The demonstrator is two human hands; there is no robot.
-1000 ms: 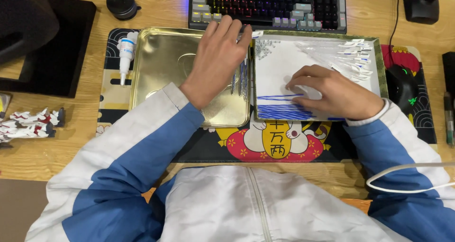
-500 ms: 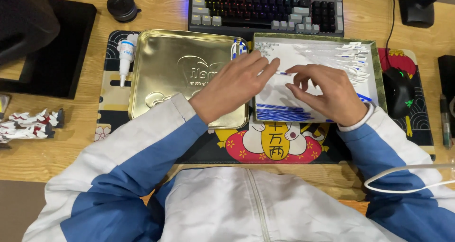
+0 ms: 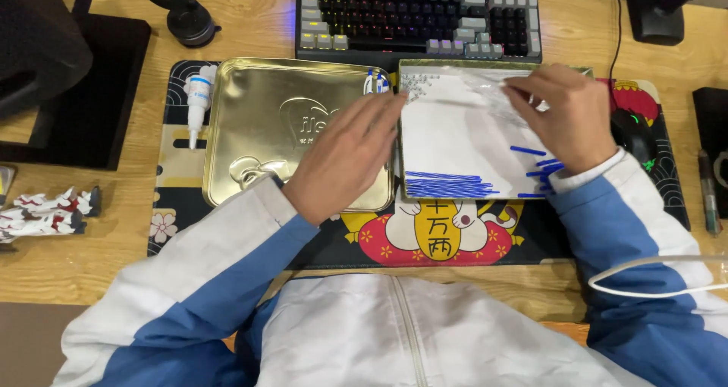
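My left hand lies flat and empty over the right edge of a gold tin tray, its fingertips reaching the left rim of a white-lined tray. My right hand is over that tray's upper right corner, with its fingers curled down on a bunch of thin clear sticks. A row of thin blue sticks lies along the tray's near edge. A few more blue sticks lie loose just beside my right wrist.
Both trays sit on a patterned desk mat. A keyboard lies behind them, a glue bottle on the left and a mouse on the right. Wrapped items lie far left, and a white cable near right.
My right hand moved from the blue sticks at the tray's near edge up to its far right corner. My left hand slid right and nearer, off the gold tray's middle.
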